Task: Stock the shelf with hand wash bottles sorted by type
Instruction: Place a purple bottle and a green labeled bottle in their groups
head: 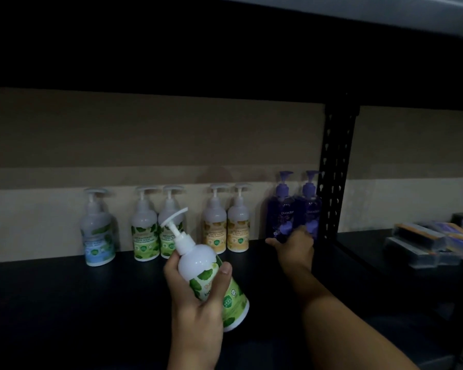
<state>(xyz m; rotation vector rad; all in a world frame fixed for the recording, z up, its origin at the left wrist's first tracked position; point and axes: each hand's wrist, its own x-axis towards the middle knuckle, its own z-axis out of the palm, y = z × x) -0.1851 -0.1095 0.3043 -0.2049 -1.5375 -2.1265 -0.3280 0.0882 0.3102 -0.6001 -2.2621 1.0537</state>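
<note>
Holding a green-label hand wash bottle (214, 284) in mid-air above the dark shelf board (64, 303), the person's left hand (195, 297) is wrapping its fingers and thumb round the bottle's body, with the white pump tilting up and to the left. The bottle is hanging in front of the row, not yet standing on the shelf.

Along the pale back wall, bottles are standing upright in groups by type: one blue-label bottle (99, 231) on the left, then two green-label bottles (144, 228) touching each other, then two yellow-label bottles (226, 225), then two purple bottles (294, 209) beside a black perforated upright (334, 172). The grouping is probably why the held bottle is heading toward the green pair.

The right hand (296, 245) is reaching to the base of the purple bottles, likely to straighten or push them back. The fingers are partly hidden against the dark bottles, so I cannot tell whether they are gripping or only touching.

Open room is lying mostly in front of the row, where the board is bare up to its front edge. Small gaps are separating the groups, and a wider stretch is sitting left of the blue-label bottle. The shelf above is hanging low and dark. To the right of the upright, blurred flat packs (430, 244) are lying in a stack.
</note>
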